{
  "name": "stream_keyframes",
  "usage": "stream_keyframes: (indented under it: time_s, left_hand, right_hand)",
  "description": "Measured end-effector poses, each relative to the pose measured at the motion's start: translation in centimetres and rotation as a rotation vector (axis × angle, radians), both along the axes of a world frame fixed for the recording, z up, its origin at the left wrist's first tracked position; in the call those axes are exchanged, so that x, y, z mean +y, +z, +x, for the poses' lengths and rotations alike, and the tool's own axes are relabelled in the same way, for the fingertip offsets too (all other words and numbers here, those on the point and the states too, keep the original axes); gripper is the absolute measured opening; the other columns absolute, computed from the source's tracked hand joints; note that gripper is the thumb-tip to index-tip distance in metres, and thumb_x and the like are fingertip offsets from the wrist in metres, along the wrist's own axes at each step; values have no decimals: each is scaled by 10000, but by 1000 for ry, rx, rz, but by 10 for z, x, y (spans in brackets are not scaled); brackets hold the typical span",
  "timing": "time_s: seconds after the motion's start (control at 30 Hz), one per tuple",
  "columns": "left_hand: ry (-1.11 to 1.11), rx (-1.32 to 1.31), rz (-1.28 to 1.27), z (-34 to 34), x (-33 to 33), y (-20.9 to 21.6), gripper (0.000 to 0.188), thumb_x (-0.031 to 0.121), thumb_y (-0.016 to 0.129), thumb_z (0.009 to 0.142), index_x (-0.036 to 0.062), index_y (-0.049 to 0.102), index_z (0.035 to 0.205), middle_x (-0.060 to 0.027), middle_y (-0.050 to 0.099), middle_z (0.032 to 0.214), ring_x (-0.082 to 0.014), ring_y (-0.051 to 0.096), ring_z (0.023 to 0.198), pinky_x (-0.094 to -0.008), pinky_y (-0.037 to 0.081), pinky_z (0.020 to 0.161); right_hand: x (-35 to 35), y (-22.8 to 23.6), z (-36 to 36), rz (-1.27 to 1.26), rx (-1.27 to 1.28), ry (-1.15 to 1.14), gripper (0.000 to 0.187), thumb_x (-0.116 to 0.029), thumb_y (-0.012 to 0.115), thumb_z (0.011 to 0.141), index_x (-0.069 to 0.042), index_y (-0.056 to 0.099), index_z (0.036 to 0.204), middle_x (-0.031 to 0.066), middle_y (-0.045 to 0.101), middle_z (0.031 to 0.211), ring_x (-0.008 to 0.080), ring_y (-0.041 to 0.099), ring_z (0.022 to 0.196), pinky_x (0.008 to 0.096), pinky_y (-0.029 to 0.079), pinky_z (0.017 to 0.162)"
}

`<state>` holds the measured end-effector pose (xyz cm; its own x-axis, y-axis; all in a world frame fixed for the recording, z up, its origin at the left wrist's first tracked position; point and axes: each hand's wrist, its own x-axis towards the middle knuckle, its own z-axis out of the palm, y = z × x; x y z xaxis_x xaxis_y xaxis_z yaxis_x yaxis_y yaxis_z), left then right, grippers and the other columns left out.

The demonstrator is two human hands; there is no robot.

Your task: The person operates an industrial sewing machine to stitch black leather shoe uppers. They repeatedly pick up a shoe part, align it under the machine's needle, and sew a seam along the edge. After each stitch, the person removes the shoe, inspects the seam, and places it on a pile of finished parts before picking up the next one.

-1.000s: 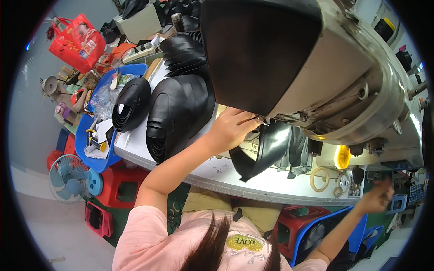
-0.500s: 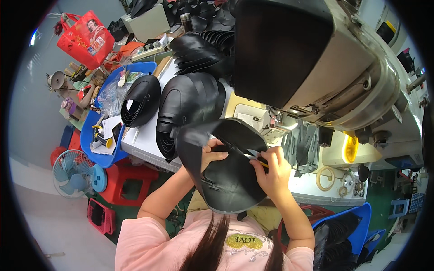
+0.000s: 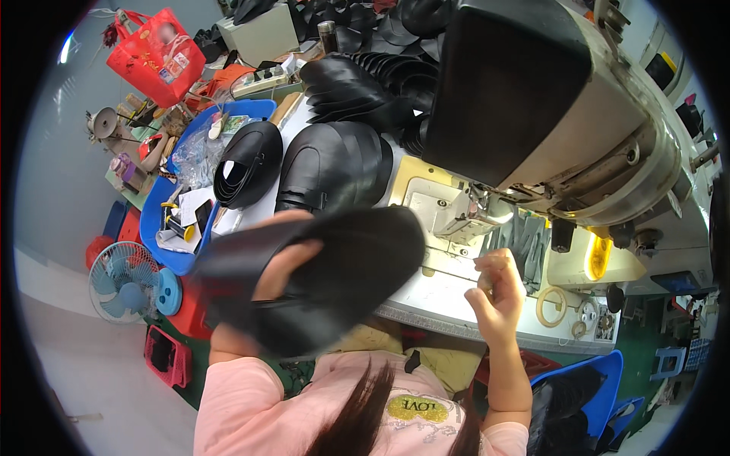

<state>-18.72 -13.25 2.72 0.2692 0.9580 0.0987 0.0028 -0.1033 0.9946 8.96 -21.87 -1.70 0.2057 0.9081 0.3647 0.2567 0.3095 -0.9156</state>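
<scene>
My left hand is closed on a curved black leather-like piece, its fingers wrapped over the edge. The piece is blurred by motion and bends round like a wide loop in front of my chest. My right hand is raised apart from it, near the front of the sewing machine, with its fingers curled. What it holds, if anything, I cannot make out. Beyond my left hand, a stack of similar black pieces stands on the white table, beside a rolled black bundle.
A blue tray with plastic bags and tools sits at the left, above a red stool and a fan. Grey strips and a tape ring lie by the machine. A blue bin holds black pieces at lower right.
The black piece has swung left and down with my left hand. My right hand has come away from it to the right; the yellow-handled tool it held there no longer shows.
</scene>
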Motion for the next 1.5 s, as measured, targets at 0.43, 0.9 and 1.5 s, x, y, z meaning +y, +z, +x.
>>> stream_keyframes:
  time_s: [0.43, 0.9, 1.5]
  left_hand:
    - [94, 763, 1294, -34, 80, -87, 55, 0, 563, 656, 19, 520, 626, -104, 614, 990, -280, 523, 1001, -511, 324, 939]
    - [63, 1108, 841, -41, 23, -75, 629, 429, 621, 679, 75, 494, 1183, -225, 193, 1384, -465, 92, 1271, -636, 19, 956]
    - [261, 1005, 1150, -26, 48, -118, 454, 277, 639, 707, 77, 559, 1107, -130, 463, 1240, -299, 401, 1097, -393, 322, 832]
  right_hand:
    - [-24, 80, -40, 246, 904, 1363, 327, -157, 389, 915, 134, 464, 1043, 355, 501, 991, 437, 538, 901, 473, 453, 771]
    - [-41, 84, -19, 372, 695, 1405, 329, -193, 459, 890, 97, 562, 1006, 332, 522, 1035, 449, 534, 958, 469, 460, 802]
    - [-41, 3, 2, -188, 552, 417, 403, -292, 483, 876, 100, 570, 842, 220, 602, 720, 255, 600, 581, 335, 491, 524]
